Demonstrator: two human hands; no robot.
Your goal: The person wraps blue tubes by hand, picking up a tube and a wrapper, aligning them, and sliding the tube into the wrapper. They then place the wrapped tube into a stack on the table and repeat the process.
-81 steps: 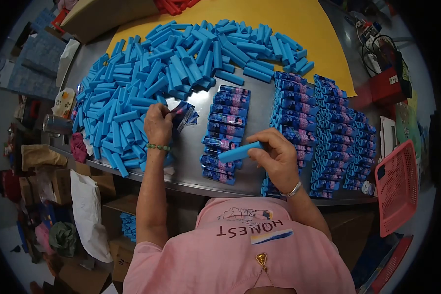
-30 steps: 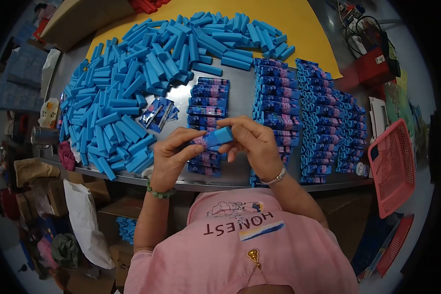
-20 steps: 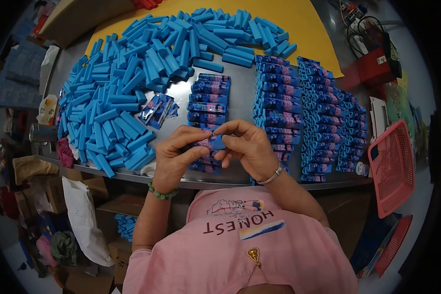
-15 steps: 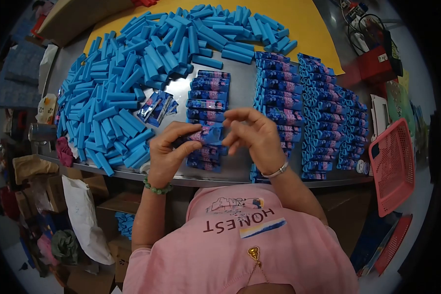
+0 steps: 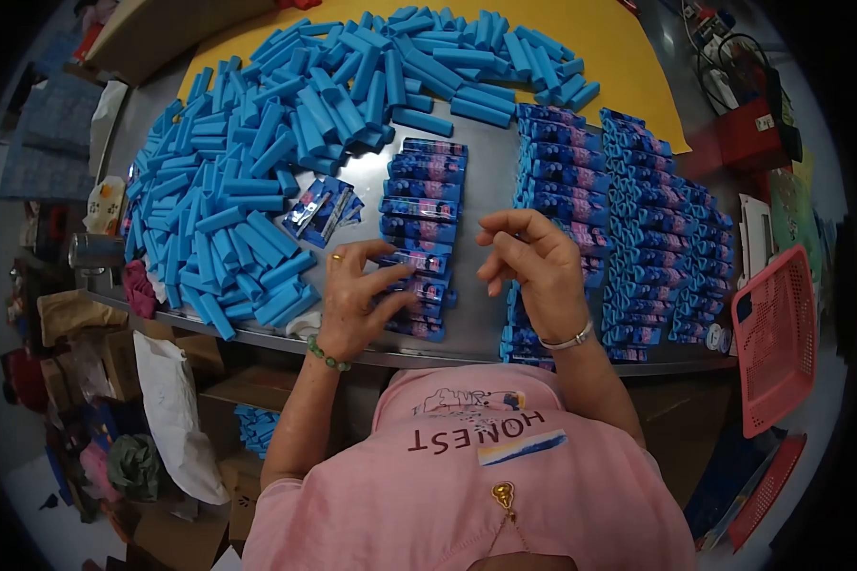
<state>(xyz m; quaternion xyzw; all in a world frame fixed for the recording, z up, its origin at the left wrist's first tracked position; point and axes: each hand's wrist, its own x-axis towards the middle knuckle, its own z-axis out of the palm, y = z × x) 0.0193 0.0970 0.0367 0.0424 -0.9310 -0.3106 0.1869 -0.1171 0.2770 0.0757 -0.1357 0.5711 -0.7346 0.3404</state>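
Note:
My left hand (image 5: 360, 290), with a green bead bracelet, reaches over the lower part of a column of dark blue-and-pink printed packets (image 5: 424, 193). Its fingers are apart and touch or hover just over the packets; nothing shows gripped in them. My right hand (image 5: 538, 259), wearing a silver bracelet, hangs above the bare metal between this column and a longer row of similar packets (image 5: 567, 181). Its fingers are loosely bent and apart, holding nothing visible. A few flat printed wrappers (image 5: 322, 209) lie left of the column.
A big heap of light blue tube-like pieces (image 5: 248, 181) covers the table's left and back, partly on a yellow sheet (image 5: 619, 57). More packet rows (image 5: 652, 219) stand at right. A pink basket (image 5: 776, 343) is at the right edge; a white bag (image 5: 176, 409) hangs lower left.
My two hands held a printed packet between them before; now they have parted. The left hand has let go over the column, and the right hand has drawn away. The whole view shifted slightly.

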